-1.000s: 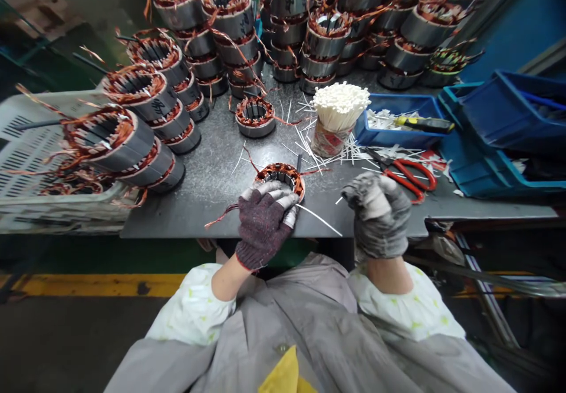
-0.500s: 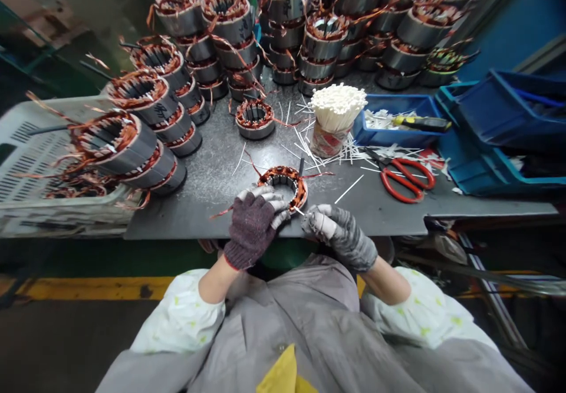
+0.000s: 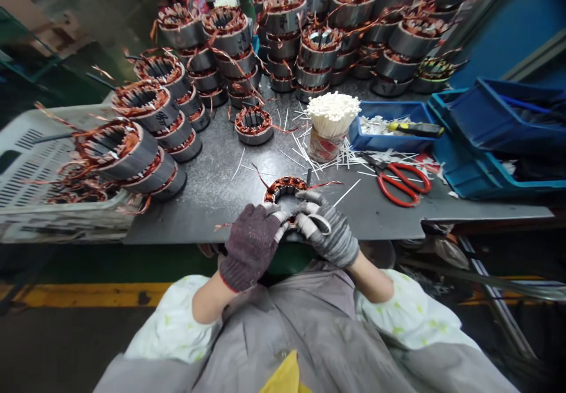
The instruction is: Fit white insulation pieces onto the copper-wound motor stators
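A small wound stator [image 3: 286,184], a ring with copper windings, lies near the table's front edge. My left hand [image 3: 252,242], in a dark purple glove, grips its left front rim with bent fingers. At the right front of the same ring is my right hand [image 3: 331,233], in a grey glove with pale fingertips. Its fingers are pinched against the windings, and a thin white strip [image 3: 322,222] curls over them. Where the strip meets the windings is hidden by the fingertips. A dark sleeve and copper leads stick out from the ring.
A tub of white sticks [image 3: 331,127] stands behind, with loose sticks around it. To the right lie red-handled scissors [image 3: 402,183] and a blue tray [image 3: 389,139] holding a yellow-handled knife [image 3: 415,128]. Another small stator [image 3: 253,126] and stacked stators [image 3: 145,107] stand behind and left.
My right hand has moved left onto the stator's front rim, and the white strip now loops over its fingers. My left hand stays on the ring.
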`<state>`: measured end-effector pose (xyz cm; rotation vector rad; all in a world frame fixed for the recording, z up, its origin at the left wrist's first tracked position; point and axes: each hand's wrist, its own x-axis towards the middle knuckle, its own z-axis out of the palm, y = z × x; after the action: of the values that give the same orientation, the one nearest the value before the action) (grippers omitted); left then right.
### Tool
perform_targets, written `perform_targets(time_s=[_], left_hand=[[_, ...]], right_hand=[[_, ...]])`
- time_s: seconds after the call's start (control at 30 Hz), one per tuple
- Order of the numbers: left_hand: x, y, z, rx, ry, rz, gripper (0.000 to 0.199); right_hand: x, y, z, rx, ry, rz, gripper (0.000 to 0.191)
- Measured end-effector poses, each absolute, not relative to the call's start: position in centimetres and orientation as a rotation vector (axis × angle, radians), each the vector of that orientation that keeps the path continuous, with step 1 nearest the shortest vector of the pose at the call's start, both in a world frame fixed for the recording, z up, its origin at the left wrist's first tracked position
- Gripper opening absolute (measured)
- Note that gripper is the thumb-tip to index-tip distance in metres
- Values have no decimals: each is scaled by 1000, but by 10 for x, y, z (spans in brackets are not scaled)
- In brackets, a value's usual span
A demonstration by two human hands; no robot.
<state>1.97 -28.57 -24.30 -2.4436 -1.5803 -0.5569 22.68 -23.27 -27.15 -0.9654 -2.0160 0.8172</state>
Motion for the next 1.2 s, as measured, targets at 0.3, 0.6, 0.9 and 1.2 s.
perform_targets(time_s=[0.3, 0.6, 0.9, 1.2], left_hand=[[-5, -232, -227, -2913, -878, -470, 16], [13, -274, -254, -2497, -1189, -672, 26], [14, -275, -267, -2460, -1226, -895, 29], [6, -252, -266, -2386, -1284, -979, 41]], right_hand=[[223, -152, -270, -519, -2114, 1235, 17], [252, -111, -264, -791, -1847, 1203, 30], [253, -48, -241, -1191, -1236, 511, 14], [260, -121, -233, -821, -1047, 952, 33]])
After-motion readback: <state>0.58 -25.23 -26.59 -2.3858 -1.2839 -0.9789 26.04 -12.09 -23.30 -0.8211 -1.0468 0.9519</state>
